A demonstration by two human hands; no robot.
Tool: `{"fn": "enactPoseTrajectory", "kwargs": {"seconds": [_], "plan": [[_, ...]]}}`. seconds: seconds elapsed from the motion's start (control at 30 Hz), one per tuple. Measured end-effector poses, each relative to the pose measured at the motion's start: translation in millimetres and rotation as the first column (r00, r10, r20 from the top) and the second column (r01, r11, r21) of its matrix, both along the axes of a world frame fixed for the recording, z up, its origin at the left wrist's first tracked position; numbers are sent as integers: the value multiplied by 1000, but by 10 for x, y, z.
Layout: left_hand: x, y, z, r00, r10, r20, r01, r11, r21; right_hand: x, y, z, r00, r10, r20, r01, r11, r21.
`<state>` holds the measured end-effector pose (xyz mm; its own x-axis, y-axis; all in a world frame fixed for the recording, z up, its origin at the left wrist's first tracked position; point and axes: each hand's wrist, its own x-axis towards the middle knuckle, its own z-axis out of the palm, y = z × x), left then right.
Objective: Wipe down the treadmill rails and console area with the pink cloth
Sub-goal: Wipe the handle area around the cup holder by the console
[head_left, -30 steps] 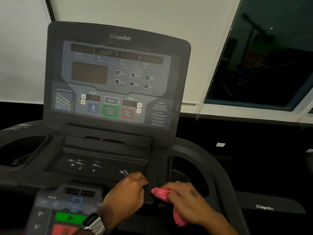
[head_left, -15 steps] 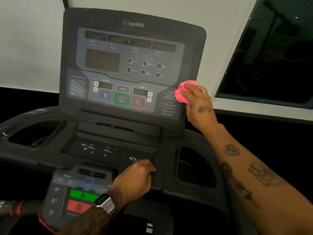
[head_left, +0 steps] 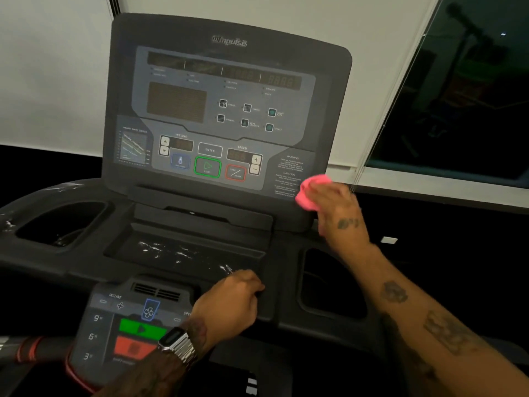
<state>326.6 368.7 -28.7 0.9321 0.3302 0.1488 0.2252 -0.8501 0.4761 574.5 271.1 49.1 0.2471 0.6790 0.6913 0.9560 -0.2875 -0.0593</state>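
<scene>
Pressing the wadded pink cloth [head_left: 307, 194] onto the lower right corner of the console [head_left: 229, 32] with the right hand [head_left: 339, 209], fingers curled round the wad. Clamping the tray ledge [head_left: 269, 260] with the left hand [head_left: 229, 300], fingers curled over. Guessing soft, light, squishy stuff, best bunched in the palm. Gliding over smooth matte plastic and a flat printed button panel [head_left: 210, 156].

Head view, close, angled down at treadmill console [head_left: 226, 110]

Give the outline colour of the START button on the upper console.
Green: the START button has a green outline, seen in the head view.
</scene>
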Motion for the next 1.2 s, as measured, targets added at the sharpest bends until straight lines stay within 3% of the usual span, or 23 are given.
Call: {"fn": "enactPoseTrajectory", "kwargs": {"seconds": [0.17,0.4,0.47,0.57,0.63,0.73,0.77,0.83,0.9,1.0,1.2], "plan": [[6,1,8,1000,19,-2,-19,1000,-5,178,290,354,995,-68,-72,75,992,99],[-36,35,-2,999,-11,35,13,999,-50,-347,-24,-325,946,42,-322,-7,994,109],[-79,81,85,996,-35,81,43,994,-97,-529,-139,-423,862,58,-504,8,992,127],[-280,259,239,995,-3,102,14,995,-99,-740,-203,-439,611,65,-789,62,990,129],[-484,467,305,996,50,80,-44,996,-73,-867,-172,-464,550,76,-832,52,991,125],[-776,827,345,982,165,97,-163,986,-25,-1132,-82,-512,588,131,-798,-30,990,141],[-864,936,339,973,202,113,-201,979,-22,-1241,-46,-567,641,150,-753,-108,989,106],[-1014,1118,300,958,248,141,-247,969,-29,-1465,32,-777,822,128,-556,-247,958,-145],[-1118,1234,248,951,264,163,-258,964,-58,-1644,88,-939,911,20,-412,-194,902,-386],[-1188,1296,164,944,260,205,-240,964,-119,-1743,208,-926,883,-103,-459,-139,875,-464],[-1164,1246,67,934,299,194,-312,949,43,-2019,797,-710,803,-129,-582,-290,768,-571]]}}
